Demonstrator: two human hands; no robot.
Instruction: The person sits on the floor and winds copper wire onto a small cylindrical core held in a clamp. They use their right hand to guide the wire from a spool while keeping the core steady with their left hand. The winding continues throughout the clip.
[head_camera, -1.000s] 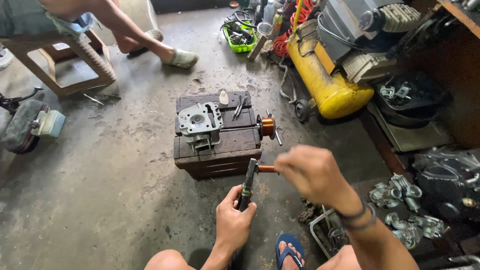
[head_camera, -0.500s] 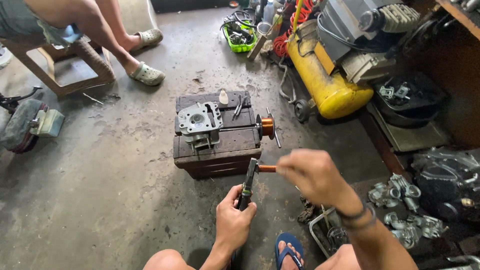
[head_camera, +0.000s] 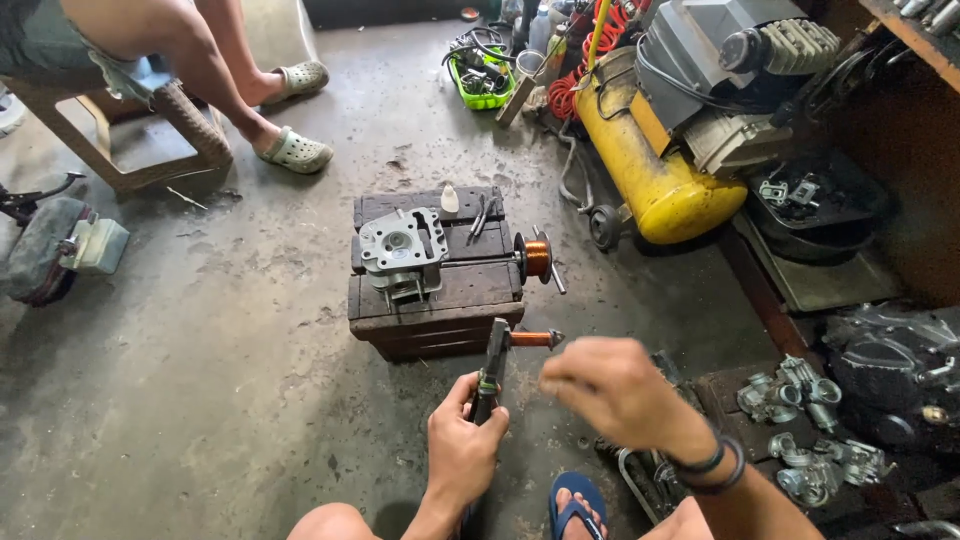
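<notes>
The copper-wound coil (head_camera: 532, 339) lay clamped crosswise in the head of the pliers (head_camera: 492, 370), just in front of the wooden block (head_camera: 436, 300), which served as the landmark for everything else. The left hand (head_camera: 463, 450) was closed around the pliers' dark handles, nearest the viewer and just short of the block, probably so the small part could be held steady and clear of the floor. The right hand (head_camera: 612, 392) hovered to the right of the coil with its fingers loosely curled; whether it pinched a strand of wire could not be told, as nothing so thin showed. A blue sandal (head_camera: 573, 503) sat below both hands.

On top of the block rested a grey cylinder head (head_camera: 401, 250), a small white bottle (head_camera: 450, 198) and some thin tools (head_camera: 481, 214), seemingly kept within easy reach. A copper wire spool (head_camera: 538, 258) stood against the block's right side. Right of the block lay carburettor parts (head_camera: 800, 420). Beyond it to the right sat a yellow air compressor (head_camera: 650, 165), and beyond it to the left another person's legs (head_camera: 215, 85) in pale clogs by a bench.
</notes>
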